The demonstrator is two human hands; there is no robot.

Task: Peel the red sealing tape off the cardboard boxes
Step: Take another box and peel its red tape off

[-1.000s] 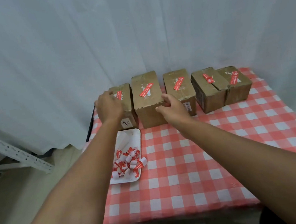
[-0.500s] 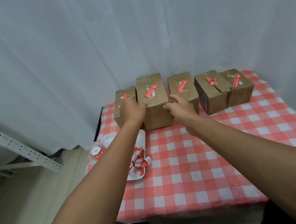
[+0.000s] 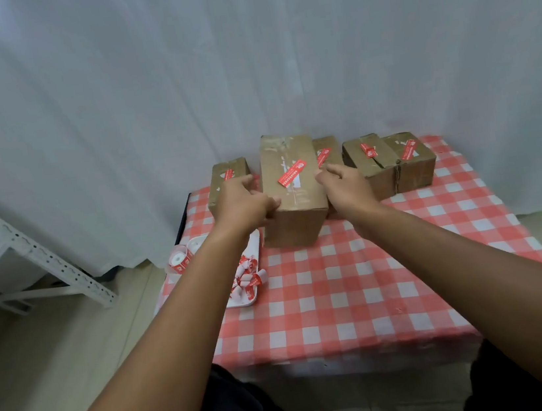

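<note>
Several brown cardboard boxes stand in a row at the back of the checked table, each with a strip of red tape on top. The tallest box [image 3: 290, 195] has come forward of the row, its red tape [image 3: 292, 172] still stuck on its top. My left hand [image 3: 245, 203] grips its left side and my right hand [image 3: 346, 186] grips its right side. Behind stand a small box [image 3: 224, 177] at the left, a box [image 3: 326, 153] partly hidden by my right hand, and two boxes [image 3: 368, 158] [image 3: 411, 159] at the right.
A white tray [image 3: 251, 287] at the table's left edge holds several curled red and white tape pieces [image 3: 248, 277]. A roll of red tape [image 3: 178, 260] lies at its far end. A white metal shelf frame [image 3: 26, 244] stands on the floor to the left. White curtain behind.
My left hand moved from the small left box onto the tall box's left side. Both hands have drawn the tall box forward out of the row, toward me.
</note>
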